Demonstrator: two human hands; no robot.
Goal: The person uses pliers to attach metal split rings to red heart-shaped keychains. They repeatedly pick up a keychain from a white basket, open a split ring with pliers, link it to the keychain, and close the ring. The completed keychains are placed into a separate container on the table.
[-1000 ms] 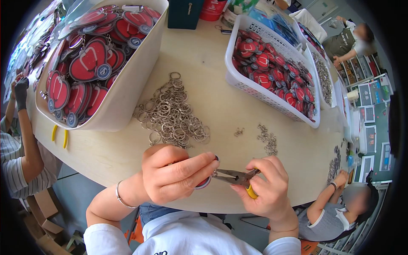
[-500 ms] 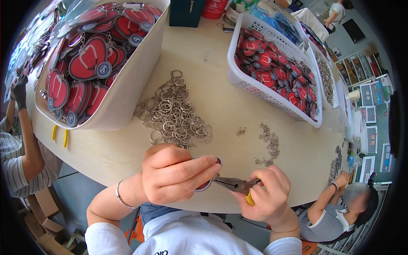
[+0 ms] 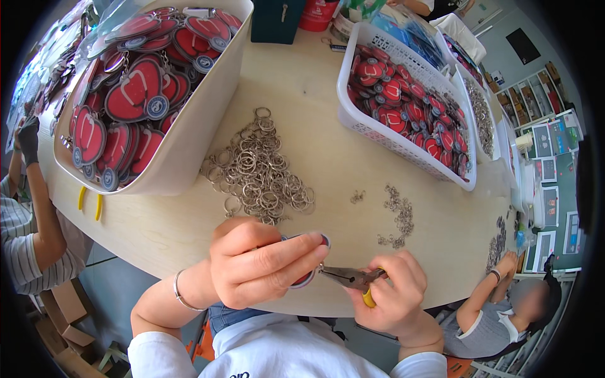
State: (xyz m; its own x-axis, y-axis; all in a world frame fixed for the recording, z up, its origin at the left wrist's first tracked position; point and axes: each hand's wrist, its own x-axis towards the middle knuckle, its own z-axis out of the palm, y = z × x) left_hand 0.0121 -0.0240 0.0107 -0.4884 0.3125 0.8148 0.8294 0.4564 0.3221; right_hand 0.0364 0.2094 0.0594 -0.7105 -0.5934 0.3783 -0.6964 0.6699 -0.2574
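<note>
On the table [image 3: 309, 120], a tub [image 3: 211, 113] of tags [image 3: 132, 94] stands far left and a basket [image 3: 403, 149] of pieces [image 3: 391, 94] far right, a box [image 3: 274, 22] farther back between them. A pile of rings [image 3: 249, 167] lies between tub and basket, with links [image 3: 398, 214] to its right. Nearest, before the rings, the left hand [image 3: 265, 264] holds a single tag [image 3: 304, 280], left of the pliers [image 3: 353, 277] in the right hand [image 3: 394, 290].

Pale wooden table [image 3: 302, 91], grey floor [image 3: 123, 286], white shelves [image 3: 530, 101]
</note>
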